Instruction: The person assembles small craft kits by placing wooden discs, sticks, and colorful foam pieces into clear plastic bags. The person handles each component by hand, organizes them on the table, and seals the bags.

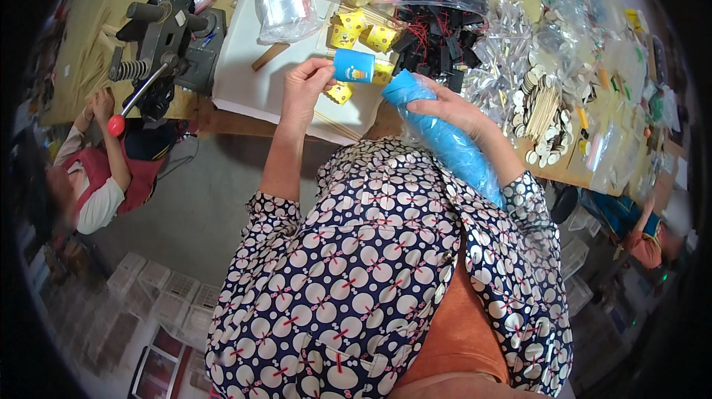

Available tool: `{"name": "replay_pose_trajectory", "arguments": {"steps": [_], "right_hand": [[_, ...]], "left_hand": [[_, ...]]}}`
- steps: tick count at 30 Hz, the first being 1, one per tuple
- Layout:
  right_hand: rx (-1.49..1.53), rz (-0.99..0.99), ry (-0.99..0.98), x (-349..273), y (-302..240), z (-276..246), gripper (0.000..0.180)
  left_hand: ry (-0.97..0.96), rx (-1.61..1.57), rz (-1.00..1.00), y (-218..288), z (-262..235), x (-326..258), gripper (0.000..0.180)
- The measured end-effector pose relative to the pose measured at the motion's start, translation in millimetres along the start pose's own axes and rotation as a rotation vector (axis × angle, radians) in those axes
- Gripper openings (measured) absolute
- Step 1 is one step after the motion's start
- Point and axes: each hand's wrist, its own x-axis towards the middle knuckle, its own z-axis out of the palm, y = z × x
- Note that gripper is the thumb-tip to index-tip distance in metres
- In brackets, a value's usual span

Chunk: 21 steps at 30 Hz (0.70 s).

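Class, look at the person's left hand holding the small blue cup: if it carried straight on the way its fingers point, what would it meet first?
Probably the plastic sleeve of blue cups gripped in the right hand; the left hand with its blue cup points rightward at its open end, though depth is unclear.

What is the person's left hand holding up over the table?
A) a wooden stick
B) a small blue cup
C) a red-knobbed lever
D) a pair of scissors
B: the left hand pinches a small blue cup by its end, while the right hand grips a blue plastic bag stuffed with more.
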Motion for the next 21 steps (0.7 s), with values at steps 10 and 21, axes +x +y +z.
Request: {"name": "replay_pose_trajectory", "arguments": {"steps": [10,21], "right_hand": [[0.001,0.045,0.069,1,4,-5,0.085],[-0.036,0.068,0.080,-1,3,-3,0.088]], "left_hand": [[0.181,0.495,0.279,8,-13,1,0.010],[0.258,0.694,0.410,22,-44,10,0.005]]}}
